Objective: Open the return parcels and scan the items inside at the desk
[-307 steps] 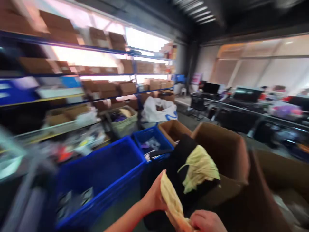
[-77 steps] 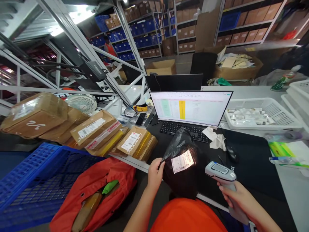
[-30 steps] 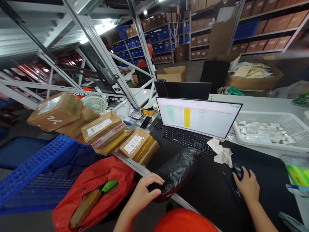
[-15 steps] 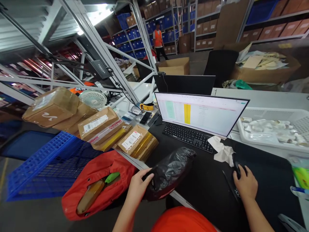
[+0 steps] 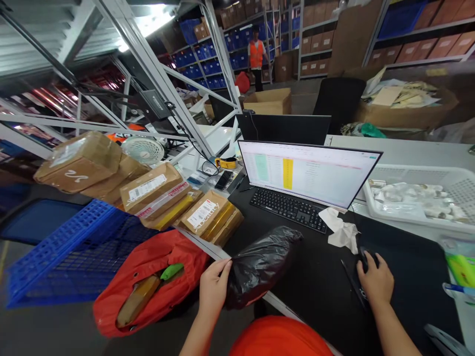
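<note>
My left hand (image 5: 214, 287) pinches the near left edge of a black plastic bag (image 5: 261, 264), which lies bulging across the desk's front edge. My right hand (image 5: 376, 282) is closed over a dark computer mouse (image 5: 364, 261) on the black desk mat (image 5: 408, 296). A thin dark pen-like tool (image 5: 352, 282) lies just left of that hand. Beyond the bag stand a black keyboard (image 5: 287, 210) and a monitor (image 5: 308, 173) showing a spreadsheet with green and yellow columns. Crumpled white tissue (image 5: 339, 230) rests between keyboard and mouse.
Taped cardboard parcels (image 5: 156, 190) line the desk's left side. Below them are a blue plastic crate (image 5: 70, 252) and an open red sack (image 5: 148, 277) holding packages. A white basket (image 5: 419, 217) is at right. A person in an orange vest (image 5: 256, 55) stands among the far shelves.
My left fingers have gone from lying over the bag's end to pinching its edge and drawing it slightly up. My right hand stays on the mouse. The person in the background has moved right.
</note>
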Demonstrator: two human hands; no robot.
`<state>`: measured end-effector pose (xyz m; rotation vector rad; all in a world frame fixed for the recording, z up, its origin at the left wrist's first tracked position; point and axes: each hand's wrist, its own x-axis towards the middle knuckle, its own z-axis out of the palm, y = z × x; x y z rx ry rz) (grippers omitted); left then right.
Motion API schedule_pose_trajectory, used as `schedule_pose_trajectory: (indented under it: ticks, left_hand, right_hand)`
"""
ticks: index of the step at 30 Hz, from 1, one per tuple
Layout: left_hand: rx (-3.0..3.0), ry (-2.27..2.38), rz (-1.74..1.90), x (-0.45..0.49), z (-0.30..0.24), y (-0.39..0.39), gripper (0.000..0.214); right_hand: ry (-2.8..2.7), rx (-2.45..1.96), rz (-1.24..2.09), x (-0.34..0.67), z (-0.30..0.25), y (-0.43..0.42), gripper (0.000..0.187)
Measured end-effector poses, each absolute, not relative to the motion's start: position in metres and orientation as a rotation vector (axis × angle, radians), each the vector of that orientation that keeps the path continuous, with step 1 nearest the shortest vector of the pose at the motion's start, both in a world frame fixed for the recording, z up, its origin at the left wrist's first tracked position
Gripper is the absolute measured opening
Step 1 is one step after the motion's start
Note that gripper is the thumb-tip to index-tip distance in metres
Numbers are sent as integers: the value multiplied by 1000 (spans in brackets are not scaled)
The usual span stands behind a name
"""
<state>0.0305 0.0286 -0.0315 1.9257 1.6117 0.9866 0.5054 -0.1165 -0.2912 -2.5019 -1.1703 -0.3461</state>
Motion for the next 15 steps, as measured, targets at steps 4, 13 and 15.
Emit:
schedule_pose_trajectory:
  ticks: [4,13,15]
  left_hand:
    - [2040,1533,1095,40,-21,28,29]
    - [2484,1034,1307,69,10,14,23]
    - [2546,880,1197,70,-6,7,25]
  right_hand:
    - [-1174,-2498,-356,506,-295,-117,47]
    - [-1118,-2416,-350,497,-272,-115,57]
    - [-1042,-2351,-384,490,-250,-114,62]
